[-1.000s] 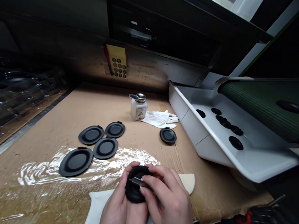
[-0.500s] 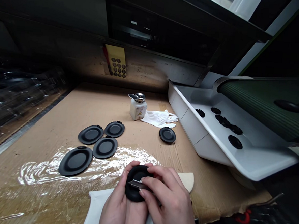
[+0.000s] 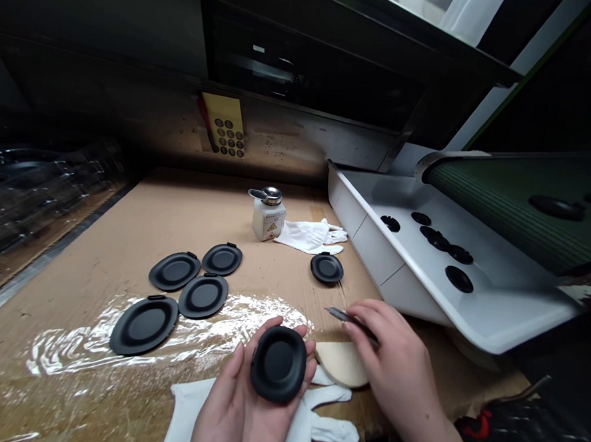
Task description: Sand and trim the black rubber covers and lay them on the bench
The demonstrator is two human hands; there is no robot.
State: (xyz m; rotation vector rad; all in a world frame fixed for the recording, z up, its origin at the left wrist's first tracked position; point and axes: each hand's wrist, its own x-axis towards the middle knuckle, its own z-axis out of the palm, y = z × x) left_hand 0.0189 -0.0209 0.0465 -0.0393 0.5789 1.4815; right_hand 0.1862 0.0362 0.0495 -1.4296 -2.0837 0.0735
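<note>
My left hand (image 3: 241, 404) cups a black rounded rubber part (image 3: 279, 363), fingers curled round its edge, over a white glove (image 3: 308, 418) lying at the front of the cardboard. My right hand (image 3: 392, 360) is off to the right of the part, pinching a thin metal blade (image 3: 342, 314) that points left and hovers above a pale oval pad (image 3: 343, 362). Several more black parts (image 3: 191, 288) lie flat on the cardboard to the left, and one single black part (image 3: 327, 267) lies further back.
A small white bottle with a metal cap (image 3: 268, 216) and another white glove (image 3: 310, 236) sit at the back. A white tray (image 3: 422, 282) holds several black parts beside a green conveyor belt (image 3: 522, 195). Crinkled clear film (image 3: 92, 348) covers the cardboard's front left.
My right hand has lifted the blade off the black part and moved it right. The part in my left hand is now uncovered.
</note>
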